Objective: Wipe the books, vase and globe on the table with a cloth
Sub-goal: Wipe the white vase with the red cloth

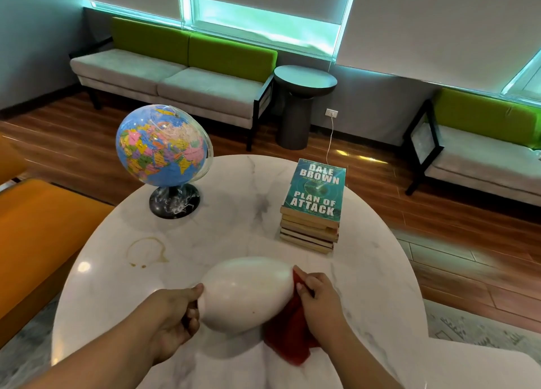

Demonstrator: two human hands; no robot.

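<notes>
**Vase being held at the near edge of the marble table**

A round white marble table (234, 183) is standing on a wooden floor, with a green-backed sofa (175, 72) and a dark side table (304, 81) sitting along the far wall. The globe (162, 145) is standing far left, the stacked books (314, 204) far right, and a brown ring stain (146, 251) is showing near left. Both forearms are reaching in from the near edge. The left hand (172, 312) is gripping the narrow end of the white vase (246, 292), which is lying sideways. The right hand (317, 298) is pinching the red cloth (289, 330) against its wide end.
</notes>
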